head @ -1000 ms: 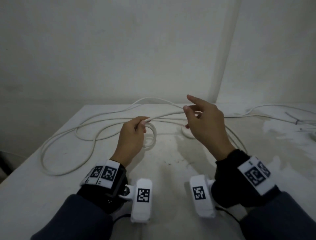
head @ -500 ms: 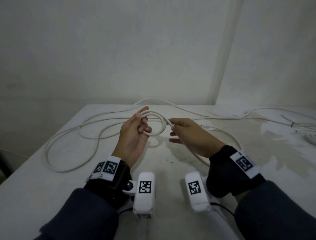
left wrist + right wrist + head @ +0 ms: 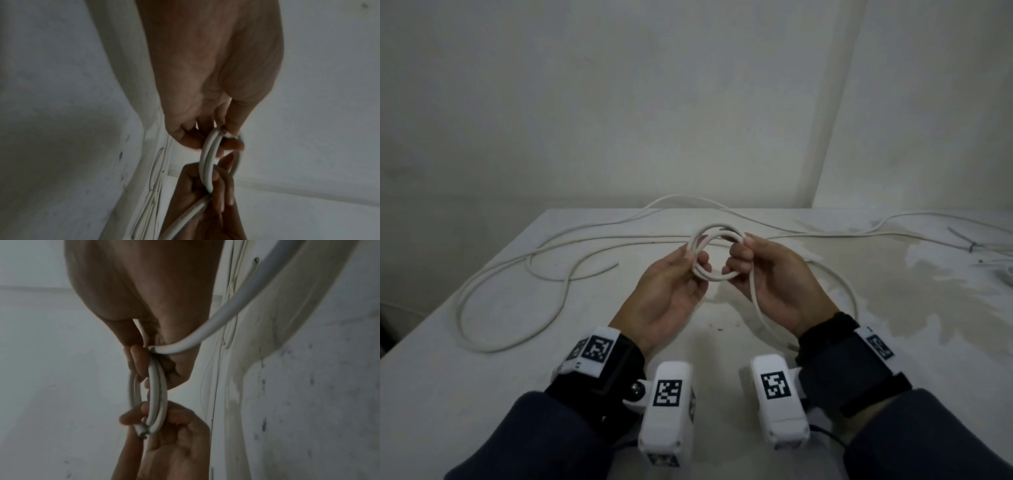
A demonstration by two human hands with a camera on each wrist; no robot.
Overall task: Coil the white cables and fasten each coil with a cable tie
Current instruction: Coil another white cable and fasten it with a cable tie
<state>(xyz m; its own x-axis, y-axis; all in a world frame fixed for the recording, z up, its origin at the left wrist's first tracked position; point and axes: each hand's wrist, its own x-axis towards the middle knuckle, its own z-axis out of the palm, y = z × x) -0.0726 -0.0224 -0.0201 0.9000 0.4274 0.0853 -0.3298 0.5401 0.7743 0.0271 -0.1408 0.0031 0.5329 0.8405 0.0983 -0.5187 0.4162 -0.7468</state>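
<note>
white cable coil (image 3: 717,251): a few small loops, held above the tabletop (image 3: 517,342) between both hands. left hand (image 3: 667,298): fingers curled round the coil's left side, cut cable end (image 3: 223,132) at the fingertips. right hand (image 3: 774,284): fingers pinched on the coil's right side, a strand trailing down past the palm. remaining white cable (image 3: 517,274): loose loops lying on the tabletop, left and behind.
</note>
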